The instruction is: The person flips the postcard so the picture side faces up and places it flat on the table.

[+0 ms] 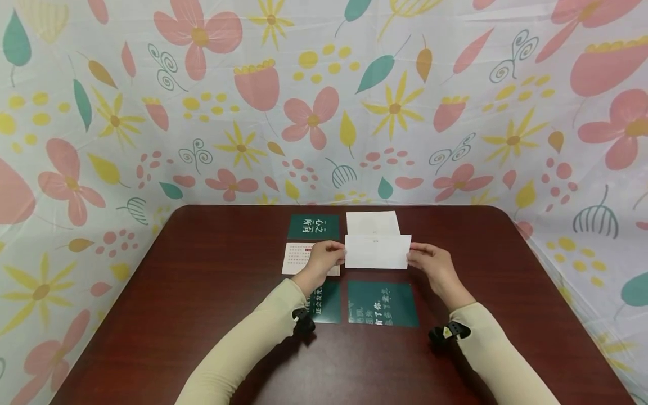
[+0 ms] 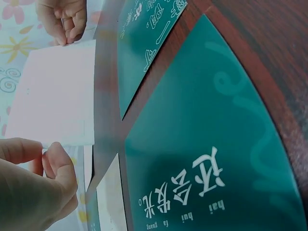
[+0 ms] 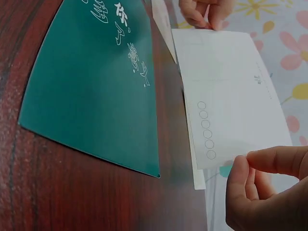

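A white postcard (image 1: 377,256) is held up off the table between both hands. The thumb and fingers of my left hand (image 1: 323,263) pinch its left short edge. At the opposite edge, my right hand (image 1: 435,269) grips it in the same way. Small printed circles run along one side of the postcard (image 3: 228,103) in the right wrist view. Just behind it lies another white card (image 1: 372,221), partly covered. Below the hands are two dark green cards with white lettering, one on the left (image 1: 329,304) and one on the right (image 1: 383,304). My left forearm hides part of the left one.
A green card (image 1: 314,226) lies at the back left of the dark wooden table (image 1: 202,292). In front of it is a pale card with printed text (image 1: 296,260), partly under my left hand. A floral cloth (image 1: 314,112) hangs behind the table.
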{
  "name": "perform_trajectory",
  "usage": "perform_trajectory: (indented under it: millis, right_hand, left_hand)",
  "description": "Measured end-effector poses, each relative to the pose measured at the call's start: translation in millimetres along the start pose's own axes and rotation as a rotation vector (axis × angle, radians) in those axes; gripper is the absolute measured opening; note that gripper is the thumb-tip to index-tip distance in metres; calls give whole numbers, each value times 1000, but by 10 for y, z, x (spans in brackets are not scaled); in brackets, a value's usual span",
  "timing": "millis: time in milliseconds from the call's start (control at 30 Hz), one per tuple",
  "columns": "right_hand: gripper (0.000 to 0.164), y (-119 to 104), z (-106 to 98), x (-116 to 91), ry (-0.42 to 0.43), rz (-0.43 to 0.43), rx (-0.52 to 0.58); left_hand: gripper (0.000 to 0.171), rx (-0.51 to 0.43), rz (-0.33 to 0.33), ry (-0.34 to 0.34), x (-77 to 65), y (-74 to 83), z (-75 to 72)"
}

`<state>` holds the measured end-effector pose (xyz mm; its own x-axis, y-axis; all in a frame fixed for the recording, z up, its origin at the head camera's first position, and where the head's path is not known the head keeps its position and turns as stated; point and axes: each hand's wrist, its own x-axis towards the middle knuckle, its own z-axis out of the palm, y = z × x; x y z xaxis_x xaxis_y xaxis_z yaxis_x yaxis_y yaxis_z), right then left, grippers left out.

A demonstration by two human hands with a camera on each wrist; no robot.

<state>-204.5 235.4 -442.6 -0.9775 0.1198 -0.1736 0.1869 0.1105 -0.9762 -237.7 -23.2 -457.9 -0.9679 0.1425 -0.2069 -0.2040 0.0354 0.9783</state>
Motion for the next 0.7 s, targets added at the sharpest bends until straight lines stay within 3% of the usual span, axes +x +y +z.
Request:
perform_trajectory:
  millis: [233,433,700]
  right_hand:
    - [45,-19,-29,-13,-12,20,86]
    - [47,-6,-63,-18,-43,38,150]
    - [50,15,-96,-31,-94,22,111]
  left_hand:
    - [16,15,12,9,-48,53,4]
    - [23,28,30,-6,-46,53,-1]
    - [25,55,32,24,-49,16,3]
